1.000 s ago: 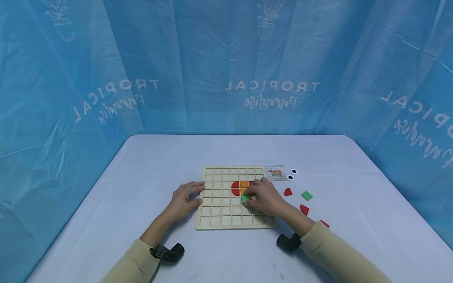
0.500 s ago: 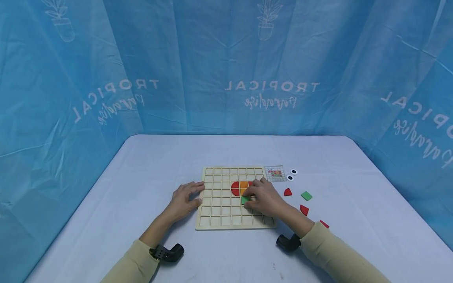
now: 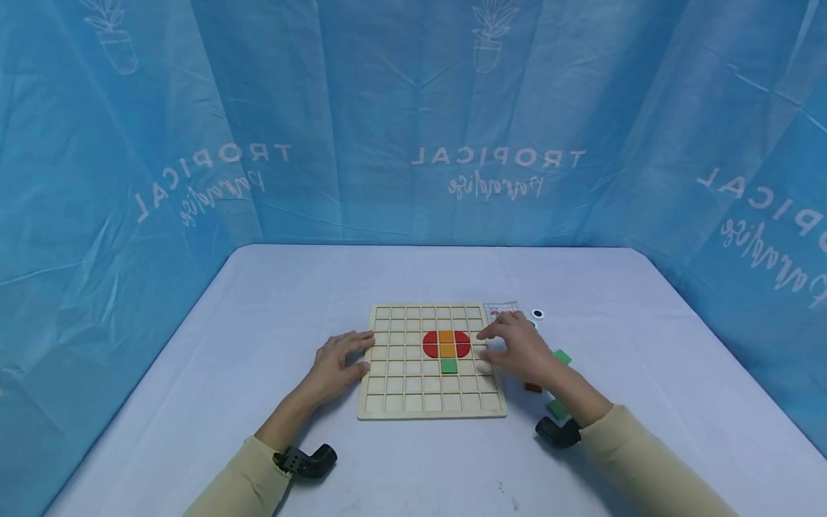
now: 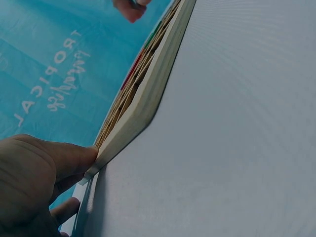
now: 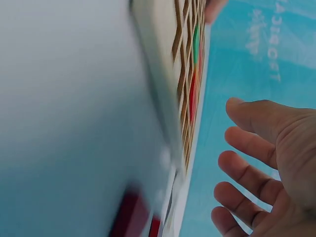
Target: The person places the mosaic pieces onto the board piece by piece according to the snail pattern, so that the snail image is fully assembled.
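A pale wooden grid board point(image 3: 395, 403) lies on the white table. Set in its cells are orange squares point(image 3: 446, 350) between red rounded pieces point(image 3: 429, 350), and a green square point(image 3: 449, 366) just below the orange. At the board's left edge rests my left hand point(image 3: 334, 366), its extended fingertips and thumb touching the frame; the left wrist view has the thumb point(image 4: 74, 155) against the side. Over the board's right edge hovers my right hand point(image 3: 520, 350), holding nothing. Its fingers point(image 5: 252, 173) are spread and slightly bent in the right wrist view.
A small printed pattern card point(image 3: 496, 309) is partly covered by my right hand. Right of the board lie loose pieces: a black-and-white eye disc point(image 3: 538, 314), green pieces point(image 3: 563, 356) and a red piece point(image 3: 533, 388). Blue curtain point(image 3: 413, 108) surrounds the table.
My right hand has let go of the green square, which now lies in a cell below the orange ones, and has moved right. My left hand has stayed put.
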Available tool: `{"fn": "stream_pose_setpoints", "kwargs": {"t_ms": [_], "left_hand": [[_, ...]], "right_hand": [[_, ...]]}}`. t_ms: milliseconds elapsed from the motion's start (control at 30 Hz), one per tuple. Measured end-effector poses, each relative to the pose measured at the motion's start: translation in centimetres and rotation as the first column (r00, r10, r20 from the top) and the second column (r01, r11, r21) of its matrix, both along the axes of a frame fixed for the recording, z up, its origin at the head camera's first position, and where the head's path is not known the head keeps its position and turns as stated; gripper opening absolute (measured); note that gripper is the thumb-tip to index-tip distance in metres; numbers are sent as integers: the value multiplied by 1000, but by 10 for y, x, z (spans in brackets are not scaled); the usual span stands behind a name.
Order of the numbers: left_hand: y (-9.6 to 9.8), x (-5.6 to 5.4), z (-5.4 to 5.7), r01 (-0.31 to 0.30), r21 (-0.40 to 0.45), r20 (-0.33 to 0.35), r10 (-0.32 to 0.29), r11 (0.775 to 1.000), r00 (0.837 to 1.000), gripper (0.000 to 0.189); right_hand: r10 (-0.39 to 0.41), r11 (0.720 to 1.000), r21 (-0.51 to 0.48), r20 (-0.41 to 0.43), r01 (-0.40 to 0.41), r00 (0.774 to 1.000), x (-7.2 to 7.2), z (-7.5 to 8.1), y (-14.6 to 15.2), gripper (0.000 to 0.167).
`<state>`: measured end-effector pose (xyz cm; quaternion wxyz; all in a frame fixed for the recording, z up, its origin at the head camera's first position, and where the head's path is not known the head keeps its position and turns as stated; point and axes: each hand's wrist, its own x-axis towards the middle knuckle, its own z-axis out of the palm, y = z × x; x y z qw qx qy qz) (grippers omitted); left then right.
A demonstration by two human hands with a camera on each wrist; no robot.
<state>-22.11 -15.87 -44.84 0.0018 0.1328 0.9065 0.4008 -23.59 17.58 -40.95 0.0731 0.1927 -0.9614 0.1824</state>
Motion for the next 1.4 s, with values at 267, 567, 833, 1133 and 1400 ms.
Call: {"fn": "stream_pose_setpoints", "kwargs": {"t_ms": [267, 567, 833, 1133, 1400], "left_hand": [[0, 0, 0, 7, -6, -3, -7, 1000, 1000, 48], [-2, 0, 0, 22, -2, -22, -22, 1000, 1000, 47], [-3, 1, 0, 29, 5, -25, -29, 1000, 999, 47], [-2, 1, 1, 13, 8, -40, -13, 1000, 999, 47], [-1, 0, 1, 16, 2, -8, -16, 1000, 1000, 48]], "right_hand": [[-91, 996, 12, 56, 90, 994, 6, 1, 50, 27], [-134, 991, 27, 98, 132, 986, 25, -2, 78, 32], [-94, 994, 69, 100, 88, 990, 35, -11, 75, 28], [-64, 990, 128, 35, 59, 997, 41, -13, 69, 27], [-41, 991, 128, 10, 39, 999, 41, -16, 69, 25]]}}
